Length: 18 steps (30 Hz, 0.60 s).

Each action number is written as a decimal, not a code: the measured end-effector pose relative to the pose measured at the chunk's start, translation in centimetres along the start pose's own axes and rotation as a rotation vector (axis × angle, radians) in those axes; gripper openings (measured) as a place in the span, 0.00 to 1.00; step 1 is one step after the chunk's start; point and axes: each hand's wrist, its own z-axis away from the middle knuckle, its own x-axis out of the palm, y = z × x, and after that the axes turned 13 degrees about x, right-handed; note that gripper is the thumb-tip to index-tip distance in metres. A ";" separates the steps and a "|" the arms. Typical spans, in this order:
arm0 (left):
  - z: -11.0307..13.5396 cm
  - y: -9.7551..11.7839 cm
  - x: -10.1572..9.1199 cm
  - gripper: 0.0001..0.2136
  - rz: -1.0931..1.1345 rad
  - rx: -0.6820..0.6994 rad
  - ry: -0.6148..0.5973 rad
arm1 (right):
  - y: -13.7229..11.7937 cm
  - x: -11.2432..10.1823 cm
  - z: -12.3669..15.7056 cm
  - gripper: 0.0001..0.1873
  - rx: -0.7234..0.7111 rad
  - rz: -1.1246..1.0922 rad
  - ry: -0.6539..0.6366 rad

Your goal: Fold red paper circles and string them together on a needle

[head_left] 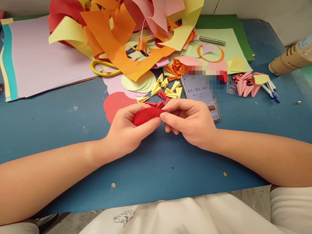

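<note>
Both of my hands meet over the middle of the blue table, shut on a folded red paper piece. My left hand cups it from below with the thumb along its front edge. My right hand pinches its right tip between thumb and fingers. Just behind the hands lie several small rolled paper cones, yellow and red. A red paper circle lies flat to the left of them.
A phone showing a timer lies right behind my right hand. A heap of cut coloured paper and yellow-handled scissors sit at the back. Paper sheets lie far left. Pink cones, pens and a glue bottle lie right.
</note>
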 end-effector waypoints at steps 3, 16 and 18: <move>0.3 0.0 0.0 0.15 -0.110 0.050 0.018 | -0.1 -0.1 0.1 0.16 0.008 0.006 0.002; 0.4 0.2 0.1 0.17 -0.094 0.041 0.032 | -0.2 -0.1 0.0 0.22 0.035 0.068 0.012; 0.5 0.1 0.1 0.15 -0.119 0.064 0.034 | -0.1 -0.2 0.0 0.22 0.026 0.084 0.020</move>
